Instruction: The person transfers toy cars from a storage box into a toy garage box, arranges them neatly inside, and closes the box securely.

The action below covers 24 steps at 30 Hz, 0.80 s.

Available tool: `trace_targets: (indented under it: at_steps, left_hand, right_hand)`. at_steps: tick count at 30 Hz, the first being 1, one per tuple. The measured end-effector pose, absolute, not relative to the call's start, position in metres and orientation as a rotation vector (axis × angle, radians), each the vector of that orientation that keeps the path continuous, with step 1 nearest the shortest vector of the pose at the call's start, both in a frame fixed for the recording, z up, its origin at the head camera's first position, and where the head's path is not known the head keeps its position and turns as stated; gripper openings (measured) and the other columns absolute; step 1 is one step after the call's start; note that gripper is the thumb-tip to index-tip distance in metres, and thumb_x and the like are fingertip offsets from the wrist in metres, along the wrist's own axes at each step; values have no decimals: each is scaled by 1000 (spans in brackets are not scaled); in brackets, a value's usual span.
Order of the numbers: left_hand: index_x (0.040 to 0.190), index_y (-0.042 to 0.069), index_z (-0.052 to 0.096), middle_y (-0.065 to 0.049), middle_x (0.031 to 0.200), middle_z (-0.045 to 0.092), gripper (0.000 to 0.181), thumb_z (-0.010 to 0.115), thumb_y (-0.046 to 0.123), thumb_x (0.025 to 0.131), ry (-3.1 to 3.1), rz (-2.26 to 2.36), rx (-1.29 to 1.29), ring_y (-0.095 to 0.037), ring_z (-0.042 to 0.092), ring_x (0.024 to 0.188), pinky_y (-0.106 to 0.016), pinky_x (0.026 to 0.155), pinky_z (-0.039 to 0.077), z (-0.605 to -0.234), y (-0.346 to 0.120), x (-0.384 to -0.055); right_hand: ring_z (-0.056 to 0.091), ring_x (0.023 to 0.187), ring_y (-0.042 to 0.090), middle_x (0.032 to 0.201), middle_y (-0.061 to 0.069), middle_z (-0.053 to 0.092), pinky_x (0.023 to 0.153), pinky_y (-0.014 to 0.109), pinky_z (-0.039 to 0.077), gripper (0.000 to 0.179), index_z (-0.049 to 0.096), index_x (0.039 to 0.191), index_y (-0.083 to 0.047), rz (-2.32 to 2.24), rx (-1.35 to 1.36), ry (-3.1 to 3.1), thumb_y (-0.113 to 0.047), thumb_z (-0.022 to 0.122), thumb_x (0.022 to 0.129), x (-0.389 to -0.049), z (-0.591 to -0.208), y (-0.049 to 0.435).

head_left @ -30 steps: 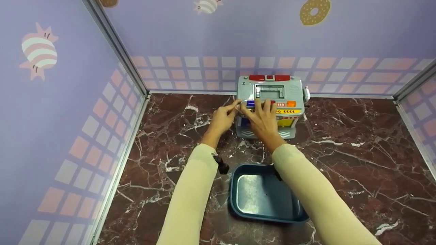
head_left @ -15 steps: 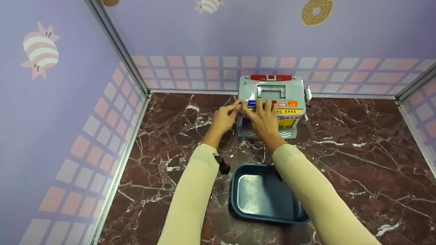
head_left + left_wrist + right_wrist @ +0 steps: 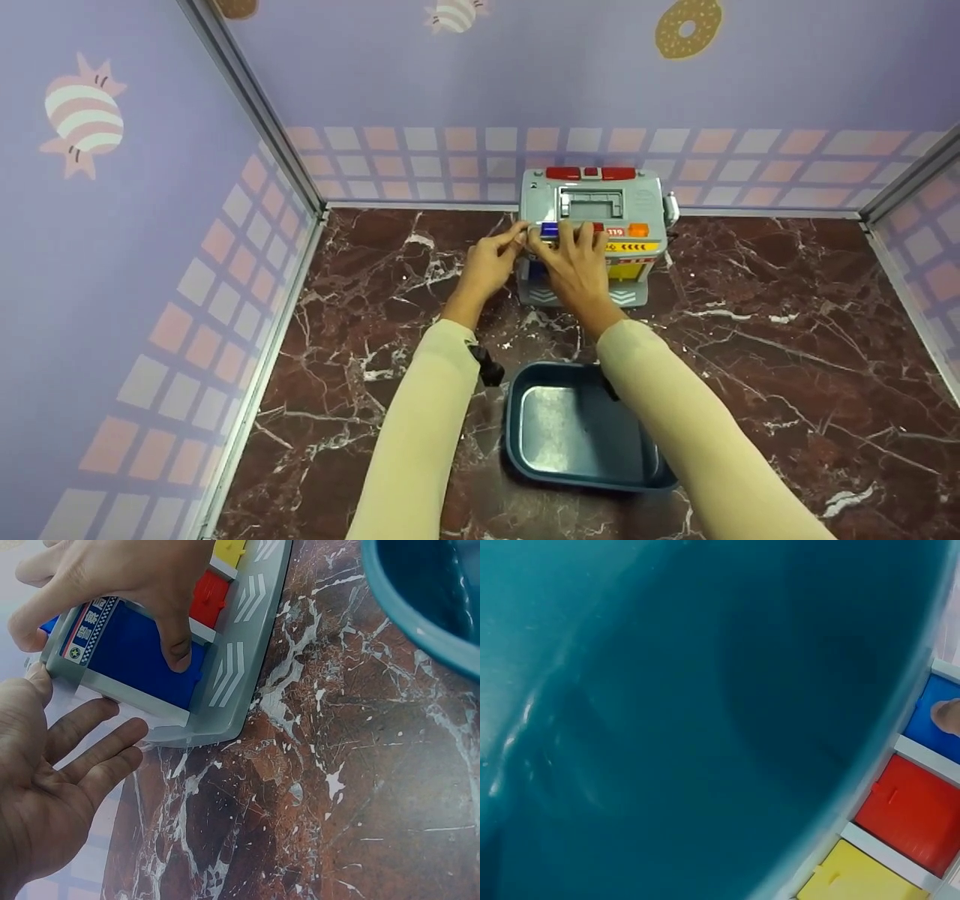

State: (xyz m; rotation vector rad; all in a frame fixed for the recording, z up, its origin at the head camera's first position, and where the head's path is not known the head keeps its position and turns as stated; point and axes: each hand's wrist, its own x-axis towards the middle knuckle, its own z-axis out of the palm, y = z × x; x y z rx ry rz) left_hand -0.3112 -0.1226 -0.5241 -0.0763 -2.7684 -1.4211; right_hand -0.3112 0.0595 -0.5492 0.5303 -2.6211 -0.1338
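Observation:
A grey toy garage (image 3: 630, 199) stands against the back wall, with red, blue and orange lights and a 119 label on top. Blue (image 3: 139, 652), red (image 3: 911, 810) and yellow (image 3: 859, 877) doors line its front. My left hand (image 3: 487, 266) pinches at its left front top corner. Whatever lies between thumb and finger is hidden; the other fingers stretch along the side in the left wrist view. My right hand (image 3: 581, 270) grips the top front edge, fingers spread over the lights and thumb against the blue door.
A dark teal plastic basin (image 3: 517, 442) sits on the marbled surface (image 3: 787, 360) between the forearms and the toy, partly under the right sleeve. Purple printed walls (image 3: 465, 90) rise behind and at both sides. A white handset-like part (image 3: 671, 208) projects from the toy's right side.
Both hands keep almost the same hold on the toy garage. The whole head view shifts slightly; the toy and basin stay put.

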Motion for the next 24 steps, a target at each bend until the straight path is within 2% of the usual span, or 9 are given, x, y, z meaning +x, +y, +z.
trace_targets:
  at_steps: [4,13,15,21,24]
  left_hand:
    - [154,40,66,-13,112,82,42,57,48,114,-2767,-1425,-76,-26,70,92,-48,95,59,-524,-123,-311]
    - [153,37,68,-15,110,83,41,58,46,114,-2759,-1428,-74,-29,73,90,-50,93,60,-524,-120,-310]
    - [152,37,68,-13,115,83,41,58,46,114,-2758,-1422,-73,-28,72,94,-50,96,59,-523,-120,-309]
    - [153,37,68,-17,113,83,42,57,48,114,-2760,-1426,-72,-32,76,97,-52,99,59,-523,-120,-310]
    - [153,36,68,-16,126,82,42,57,48,114,-2750,-1416,-73,-35,78,112,-53,107,58,-523,-120,-309]
  right_hand:
    - [49,116,49,136,21,47,95,61,48,63,37,151,-33,-144,541,-2622,-11,68,100,-310,-547,61]
    - [49,123,50,138,23,47,102,67,47,66,40,157,-33,-169,558,-2617,-24,74,101,-304,-549,63]
    - [49,124,51,138,23,48,104,69,47,69,42,159,-32,-159,563,-2614,-28,77,100,-303,-548,63]
    - [49,128,51,143,22,47,108,72,46,81,42,162,-30,-113,569,-2637,-36,86,94,-297,-545,63]
    - [47,132,51,147,22,46,109,72,45,85,41,164,-30,-95,572,-2675,-37,88,93,-293,-542,63]
